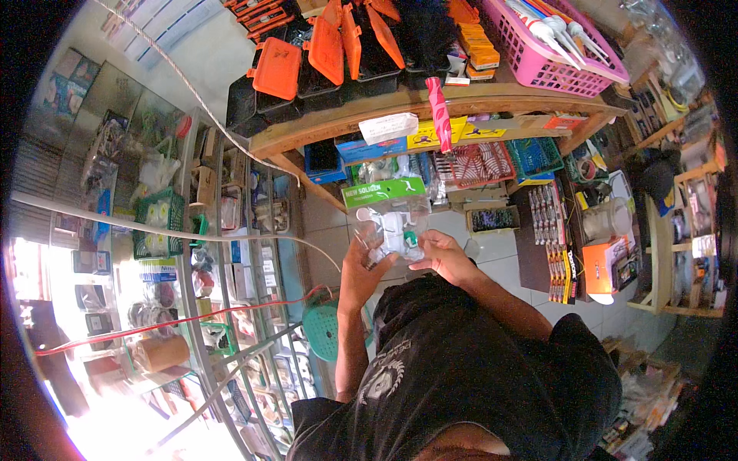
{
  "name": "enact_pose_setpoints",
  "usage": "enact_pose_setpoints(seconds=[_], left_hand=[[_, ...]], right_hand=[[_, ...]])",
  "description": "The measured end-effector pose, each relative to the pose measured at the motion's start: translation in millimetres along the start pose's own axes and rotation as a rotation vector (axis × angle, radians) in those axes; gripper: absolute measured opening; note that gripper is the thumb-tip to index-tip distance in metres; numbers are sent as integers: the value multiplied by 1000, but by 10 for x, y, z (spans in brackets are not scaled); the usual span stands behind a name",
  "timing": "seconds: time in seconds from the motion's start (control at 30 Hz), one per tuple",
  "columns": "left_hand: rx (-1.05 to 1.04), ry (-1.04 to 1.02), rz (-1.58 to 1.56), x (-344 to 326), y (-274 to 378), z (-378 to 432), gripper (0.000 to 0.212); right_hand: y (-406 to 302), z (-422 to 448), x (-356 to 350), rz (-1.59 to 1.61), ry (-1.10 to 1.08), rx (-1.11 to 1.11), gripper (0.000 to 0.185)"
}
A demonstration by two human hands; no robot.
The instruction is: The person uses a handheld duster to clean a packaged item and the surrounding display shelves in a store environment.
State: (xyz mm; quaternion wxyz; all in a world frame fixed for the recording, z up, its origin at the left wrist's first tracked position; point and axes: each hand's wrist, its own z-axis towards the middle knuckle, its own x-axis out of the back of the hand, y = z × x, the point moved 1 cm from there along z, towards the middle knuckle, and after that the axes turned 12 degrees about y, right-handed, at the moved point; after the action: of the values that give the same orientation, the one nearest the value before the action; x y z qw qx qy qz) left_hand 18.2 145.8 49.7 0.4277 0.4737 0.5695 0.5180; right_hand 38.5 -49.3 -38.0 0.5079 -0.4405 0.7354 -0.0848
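Between both hands I hold a clear plastic bag (426,214) with a green header card (383,192) that bears writing. Inside it lies a white plastic fitting (394,226) with a small green part (410,238); its exact kind is unclear. My left hand (364,260) grips the bag's lower left, thumb across the front. At the lower right corner, my right hand (443,256) pinches the plastic between thumb and fingers. The bag is upright before my chest, card at the top.
A wooden shelf edge (346,125) runs ahead, carrying black bins with orange lids (277,68) and a pink basket (553,72) of nozzled tubes. Glass display shelving (190,253) stands left. A green plastic stool (328,328) is low at the left. Cords (230,236) cross the left side.
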Motion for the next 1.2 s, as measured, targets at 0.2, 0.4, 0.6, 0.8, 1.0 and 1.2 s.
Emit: enact_pose_setpoints(seconds=[0.2, 0.4, 0.6, 0.8, 1.0, 1.2], left_hand=[[-3, 7, 57, -1, -84, 19, 59], [65, -11, -16, 42, -78, 57, 56], [43, -10, 0, 62, -70, 83, 54], [25, -25, 33, 37, -85, 117, 52], [47, -31, 12, 61, 67, 129, 53], [1, -81, 56, 12, 133, 158, 54]], right_hand=[[-10, 13, -4, -227, -79, 45, 30], [131, 64, 121, -234, 30, 75, 28], [76, 23, 121, -234, -72, 52, 26], [85, 19, 106, -262, -33, 156, 30], [-58, -87, 27, -196, -34, 71, 28], [-32, -92, 139, -517, 6, 252, 30]])
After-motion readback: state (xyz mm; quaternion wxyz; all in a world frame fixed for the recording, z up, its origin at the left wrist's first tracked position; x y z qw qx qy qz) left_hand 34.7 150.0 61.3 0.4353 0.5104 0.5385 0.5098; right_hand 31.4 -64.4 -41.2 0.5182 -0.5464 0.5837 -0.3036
